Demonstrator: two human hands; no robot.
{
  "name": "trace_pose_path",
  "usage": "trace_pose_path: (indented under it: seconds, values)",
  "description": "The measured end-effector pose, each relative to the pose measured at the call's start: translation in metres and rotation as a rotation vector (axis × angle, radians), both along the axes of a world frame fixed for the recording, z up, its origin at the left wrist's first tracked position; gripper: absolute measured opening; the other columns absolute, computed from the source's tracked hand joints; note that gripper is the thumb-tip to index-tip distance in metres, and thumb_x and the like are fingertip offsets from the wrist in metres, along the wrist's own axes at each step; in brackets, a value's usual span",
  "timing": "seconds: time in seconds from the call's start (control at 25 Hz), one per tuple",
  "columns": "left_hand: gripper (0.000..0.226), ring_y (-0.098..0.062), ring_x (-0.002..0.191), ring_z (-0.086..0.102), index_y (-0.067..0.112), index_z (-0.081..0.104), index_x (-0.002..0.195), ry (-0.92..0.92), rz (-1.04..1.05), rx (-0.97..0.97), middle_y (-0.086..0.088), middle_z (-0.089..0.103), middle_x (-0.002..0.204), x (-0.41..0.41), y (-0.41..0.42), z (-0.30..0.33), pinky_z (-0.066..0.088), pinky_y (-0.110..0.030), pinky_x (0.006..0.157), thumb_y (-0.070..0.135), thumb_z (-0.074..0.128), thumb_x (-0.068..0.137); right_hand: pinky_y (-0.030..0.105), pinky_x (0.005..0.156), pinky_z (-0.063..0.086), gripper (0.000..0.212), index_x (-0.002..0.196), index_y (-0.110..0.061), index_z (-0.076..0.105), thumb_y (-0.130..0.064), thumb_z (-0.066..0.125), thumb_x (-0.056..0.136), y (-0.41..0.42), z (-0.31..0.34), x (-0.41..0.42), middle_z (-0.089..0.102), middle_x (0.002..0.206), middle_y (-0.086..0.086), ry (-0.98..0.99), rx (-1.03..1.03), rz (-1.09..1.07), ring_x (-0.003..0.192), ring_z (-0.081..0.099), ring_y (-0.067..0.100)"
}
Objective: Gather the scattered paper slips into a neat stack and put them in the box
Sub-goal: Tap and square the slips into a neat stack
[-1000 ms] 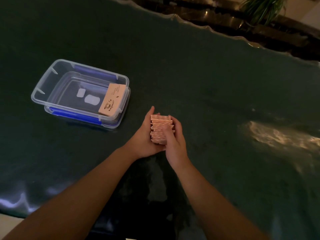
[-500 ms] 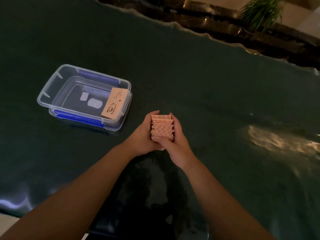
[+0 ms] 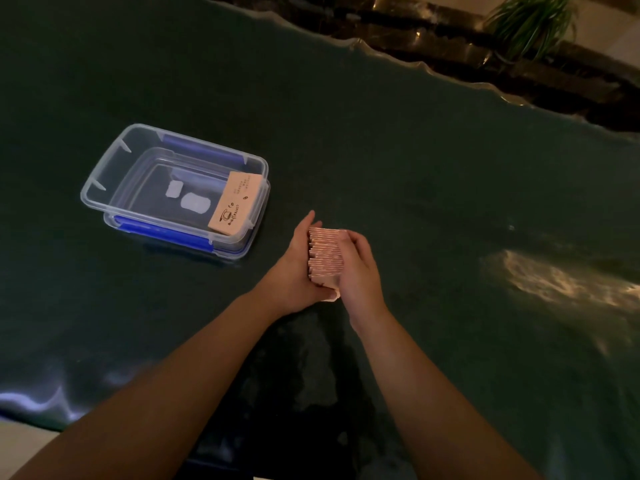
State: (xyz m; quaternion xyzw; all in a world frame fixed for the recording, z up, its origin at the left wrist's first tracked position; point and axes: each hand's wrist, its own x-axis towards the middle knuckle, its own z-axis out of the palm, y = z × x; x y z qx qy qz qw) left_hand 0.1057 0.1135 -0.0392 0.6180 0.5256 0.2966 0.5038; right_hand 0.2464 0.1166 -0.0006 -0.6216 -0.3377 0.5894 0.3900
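A thick stack of pinkish paper slips [image 3: 325, 256] stands on edge between my two hands on the dark green table [image 3: 415, 168]. My left hand [image 3: 294, 268] presses its left side with the palm. Over the right side my right hand [image 3: 360, 271] curls its fingers. The slips' edges are uneven. A clear plastic box [image 3: 104, 178] with blue clips sits to the left, apart from my hands. Inside it, against the right wall, leans another stack of slips [image 3: 235, 202] with a coffee cup print on top.
The table's wavy far edge [image 3: 433, 69] runs across the top right, with a dark ledge and a green plant [image 3: 533, 22] beyond it. A bright reflection [image 3: 554, 282] lies on the table to the right. The near table edge [image 3: 52, 410] is at lower left.
My hands stay on the stack in about the same spot. My right hand's fingers have closed further over its right side and top. The view has shifted slightly.
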Motion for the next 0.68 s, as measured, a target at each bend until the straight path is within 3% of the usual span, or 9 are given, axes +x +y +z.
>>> trace_pose_path:
  seconds: [0.16, 0.28, 0.36, 0.48, 0.56, 0.68]
  values:
    - [0.151, 0.019, 0.135, 0.03, 0.019, -0.018, 0.163, 0.007, 0.006, 0.001, -0.004, 0.024, 0.17, -0.001, 0.0, 0.0, 0.023, 0.007, 0.101, 0.025, 0.098, 0.067, 0.024, 0.086, 0.062, 0.057, 0.144, -0.037, 0.056, -0.046, 0.073, 0.09, -0.017, -0.012, 0.0, 0.075, 0.129, -0.008, 0.013, 0.085, 0.102, 0.114, 0.075, 0.007]
    - [0.148, 0.01, 0.142, 0.029, 0.019, -0.018, 0.163, 0.002, -0.033, -0.001, -0.005, 0.023, 0.17, -0.002, 0.001, 0.0, 0.025, 0.001, 0.107, 0.021, 0.097, 0.069, 0.028, 0.096, 0.06, 0.074, 0.147, -0.045, 0.047, -0.055, 0.076, 0.08, -0.029, -0.02, -0.005, 0.071, 0.137, -0.006, -0.015, 0.12, 0.097, 0.121, 0.071, 0.008]
    - [0.145, 0.011, 0.14, 0.036, 0.019, -0.012, 0.164, -0.011, -0.056, 0.001, 0.008, 0.027, 0.166, -0.002, 0.001, 0.0, 0.028, -0.002, 0.109, 0.02, 0.097, 0.068, 0.027, 0.092, 0.06, 0.073, 0.144, -0.039, 0.052, -0.056, 0.077, 0.078, -0.03, -0.022, -0.008, 0.073, 0.132, -0.004, -0.008, 0.133, 0.041, 0.117, 0.073, 0.008]
    - [0.137, 0.018, 0.131, 0.045, 0.026, -0.002, 0.165, -0.038, -0.083, 0.002, 0.05, 0.034, 0.14, -0.001, 0.0, 0.001, 0.036, -0.005, 0.106, 0.027, 0.094, 0.067, 0.022, 0.08, 0.061, 0.064, 0.133, -0.032, 0.06, -0.06, 0.078, 0.079, -0.027, -0.02, -0.014, 0.079, 0.116, -0.006, 0.013, 0.138, -0.078, 0.104, 0.078, 0.01]
    - [0.132, 0.018, 0.128, 0.048, 0.028, 0.003, 0.165, -0.05, -0.07, -0.004, 0.05, 0.04, 0.133, 0.003, 0.0, 0.002, 0.037, -0.004, 0.102, 0.029, 0.091, 0.068, 0.017, 0.072, 0.06, 0.059, 0.129, -0.034, 0.063, -0.065, 0.072, 0.08, -0.025, -0.017, -0.017, 0.08, 0.11, -0.01, -0.013, 0.13, -0.135, 0.097, 0.079, 0.005]
    - [0.129, 0.018, 0.126, 0.05, 0.022, 0.005, 0.164, -0.034, -0.049, -0.006, 0.032, 0.046, 0.135, 0.002, -0.001, -0.003, 0.038, -0.003, 0.1, 0.015, 0.093, 0.07, 0.017, 0.071, 0.061, 0.047, 0.119, -0.044, 0.064, -0.062, 0.074, 0.077, -0.022, -0.016, -0.018, 0.08, 0.108, -0.014, -0.031, 0.128, -0.124, 0.095, 0.078, 0.002]
